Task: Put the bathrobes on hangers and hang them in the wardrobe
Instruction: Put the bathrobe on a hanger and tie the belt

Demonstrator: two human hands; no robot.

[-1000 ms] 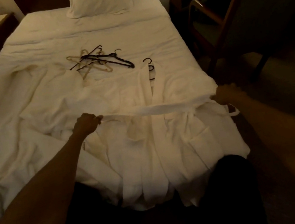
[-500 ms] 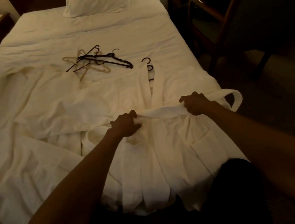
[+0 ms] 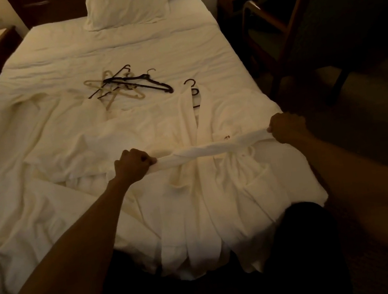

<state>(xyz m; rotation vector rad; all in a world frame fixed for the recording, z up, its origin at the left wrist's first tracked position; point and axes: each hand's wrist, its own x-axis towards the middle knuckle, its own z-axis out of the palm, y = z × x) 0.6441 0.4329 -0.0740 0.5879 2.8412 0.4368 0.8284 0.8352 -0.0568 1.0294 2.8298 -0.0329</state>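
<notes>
The robe [image 3: 221,193] lies face up on the near right part of the bed [image 3: 120,48], its hem spilling over the near edge. It looks like thick towelling: soft, limp and probably fairly heavy, so it should sag and fold wherever it is not held.

Across its waist runs the belt [image 3: 213,148], drawn into a straight band. The left hand [image 3: 134,165] is clenched round one end and the right hand [image 3: 286,128] grips the other, both fists closed on the cloth. The belt is a narrow soft strip, rough enough not to slip, and it seems to be getting tied or tightened so the front will not fall open on the hanger.

Beyond the hands the lapels run up to the collar, where a dark hook [image 3: 192,87] sticks out, so a hanger seems to be inside the shoulders already. I judge that hook the best place to lift from, with the other hand under the waist to take the weight.

To the left lies more white cloth [image 3: 64,143], perhaps a second robe, though it is hard to tell from the sheets. Farther up, loose hangers [image 3: 131,85] lie in a crossed pile, light, stiff and likely to snag one another. A pillow [image 3: 127,2] sits at the head.
</notes>
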